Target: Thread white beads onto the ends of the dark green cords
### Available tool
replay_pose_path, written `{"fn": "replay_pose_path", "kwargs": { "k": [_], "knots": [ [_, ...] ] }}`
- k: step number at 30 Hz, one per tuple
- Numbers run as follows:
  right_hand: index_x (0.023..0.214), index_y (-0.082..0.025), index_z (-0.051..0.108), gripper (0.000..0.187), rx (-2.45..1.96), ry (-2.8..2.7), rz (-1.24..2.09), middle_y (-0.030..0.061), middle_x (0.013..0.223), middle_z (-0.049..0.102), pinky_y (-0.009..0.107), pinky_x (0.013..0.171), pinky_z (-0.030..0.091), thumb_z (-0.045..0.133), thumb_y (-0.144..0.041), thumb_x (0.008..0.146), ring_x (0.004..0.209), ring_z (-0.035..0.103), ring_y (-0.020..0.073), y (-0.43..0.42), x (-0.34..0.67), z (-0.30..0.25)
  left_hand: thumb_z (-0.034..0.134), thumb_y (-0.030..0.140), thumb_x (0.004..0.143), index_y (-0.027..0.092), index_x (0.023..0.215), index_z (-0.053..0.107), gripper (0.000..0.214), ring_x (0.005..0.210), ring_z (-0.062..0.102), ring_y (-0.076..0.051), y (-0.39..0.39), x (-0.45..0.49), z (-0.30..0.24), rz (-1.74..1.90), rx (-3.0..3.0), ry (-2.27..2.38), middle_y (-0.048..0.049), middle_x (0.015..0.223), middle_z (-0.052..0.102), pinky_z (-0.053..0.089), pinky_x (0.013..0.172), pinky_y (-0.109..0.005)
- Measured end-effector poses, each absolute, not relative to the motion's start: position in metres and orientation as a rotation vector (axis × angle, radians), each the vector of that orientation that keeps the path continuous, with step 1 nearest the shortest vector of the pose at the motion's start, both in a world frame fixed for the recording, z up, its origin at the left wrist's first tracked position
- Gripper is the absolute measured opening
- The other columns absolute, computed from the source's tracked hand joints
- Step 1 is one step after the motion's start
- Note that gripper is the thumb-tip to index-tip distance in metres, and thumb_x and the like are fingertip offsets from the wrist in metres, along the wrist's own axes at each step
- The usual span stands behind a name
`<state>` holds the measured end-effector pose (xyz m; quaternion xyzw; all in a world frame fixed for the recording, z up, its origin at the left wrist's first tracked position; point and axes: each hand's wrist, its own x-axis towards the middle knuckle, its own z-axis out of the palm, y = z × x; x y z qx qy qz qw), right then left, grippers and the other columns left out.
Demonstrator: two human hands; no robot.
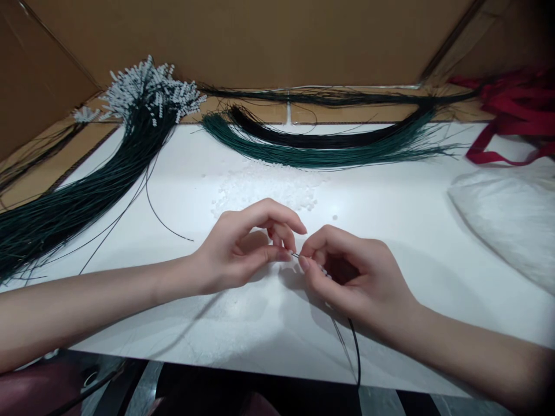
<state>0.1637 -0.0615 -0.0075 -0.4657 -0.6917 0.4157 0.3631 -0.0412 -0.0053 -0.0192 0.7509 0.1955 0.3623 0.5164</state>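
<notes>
Over the middle of the white tabletop, my two hands meet almost fingertip to fingertip. My left hand point(243, 248) is closed in a pinch of thumb and finger, with a small white bead point(289, 252) at the tips; its index finger is raised off the pinch. A short dark cord end point(295, 255) spans the narrow gap between the hands. Thumb and index finger of my right hand point(359, 268) pinch that cord, and a few white beads point(325, 271) show along it by the thumb. Below this hand, dark strands point(356, 346) hang past the table edge.
Loose white beads point(269, 188) are spread behind my hands. Bundled green cords point(130, 156) with white beaded ends point(150, 92) lie left. Green point(312, 157) and black cords point(321, 138) curve across the back. Red ribbon point(515, 121) and a clear plastic bag point(511, 214) sit right; cardboard walls point(303, 40) stand behind.
</notes>
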Motion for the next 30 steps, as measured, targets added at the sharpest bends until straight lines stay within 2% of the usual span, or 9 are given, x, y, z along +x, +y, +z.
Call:
{"fn": "replay_pose_path", "kwargs": {
  "k": [11, 20, 30],
  "knots": [
    [0.079, -0.021, 0.056, 0.013, -1.22, -1.787, 1.052, -0.0055, 0.059, 0.046, 0.024, 0.047, 0.032, 0.055, -0.009, 0.084, 0.051, 0.04, 0.0091, -0.0623, 0.1636, -0.0072, 0.062, 0.0, 0.087, 0.02, 0.114, 0.062, 0.033, 0.087, 0.066, -0.012, -0.004, -0.0404, -0.0167, 0.892, 1.815, 0.446, -0.0034, 0.094, 0.064, 0.058, 0.075, -0.021],
    [0.079, -0.022, 0.053, 0.012, -1.207, -1.797, 1.062, -0.0049, 0.059, 0.045, 0.024, 0.045, 0.031, 0.057, -0.012, 0.086, 0.049, 0.039, 0.0088, -0.0629, 0.1629, -0.0065, 0.066, 0.012, 0.089, 0.021, 0.113, 0.061, 0.026, 0.082, 0.067, -0.014, -0.005, -0.0389, -0.0157, 0.862, 1.788, 0.486, -0.0035, 0.087, 0.067, 0.058, 0.067, -0.022],
    [0.081, -0.022, 0.054, 0.012, -1.187, -1.8, 1.068, -0.0052, 0.06, 0.044, 0.024, 0.045, 0.031, 0.057, -0.013, 0.088, 0.049, 0.039, 0.0087, -0.0625, 0.1635, -0.0074, 0.067, 0.011, 0.088, 0.021, 0.113, 0.061, 0.028, 0.082, 0.068, -0.014, -0.0044, -0.039, -0.0153, 0.898, 1.831, 0.481, -0.003, 0.086, 0.068, 0.055, 0.068, -0.023]
  ]
}}
